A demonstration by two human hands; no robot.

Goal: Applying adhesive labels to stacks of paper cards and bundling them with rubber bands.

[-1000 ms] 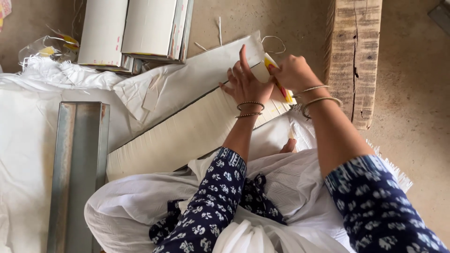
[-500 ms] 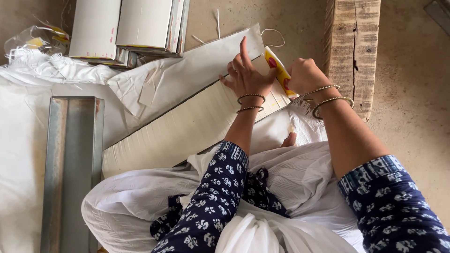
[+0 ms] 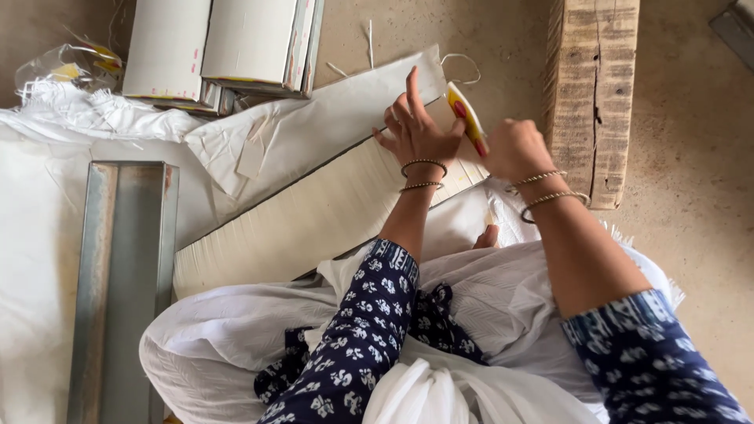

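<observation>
**A:** Item one, the long stack of paper sheets [image 3: 314, 224]. Position?

**B:** It lay on the floor [image 3: 691, 157], its long axis slanting from lower left to upper right, with a white paper wrapper [image 3: 314, 129] folded back along its upper side. The far end of the stack sat under the hands.

**A:** Item two, left hand [image 3: 416, 129].

**B:** It was pressed flat on the upper right end of the stack, fingers [image 3: 411, 86] spread and open, index raised, gripping nothing. Two bangles sat at the wrist.

**A:** Item three, right hand [image 3: 514, 149].

**B:** It was closed in a fist around a small yellow-and-red tool [image 3: 465, 118], probably a cutter, though the blade could not be made out. The tool stood tilted, its tip just beside the left thumb, at the stack's end edge.

**A:** The governing relation?

**B:** The stack ran away from the tool toward the lower left, so its whole length lay on the left hand's side. The left hand was the nearer one, in contact; the right touched only the tool.

**A:** Surroundings?

**B:** A wooden block [image 3: 593, 94] stood just right of the right hand. A metal channel [image 3: 122, 275] lay well apart at left, with white boxes [image 3: 224, 43] at the top. A white garment [image 3: 259, 345] covered the lap below.
</observation>
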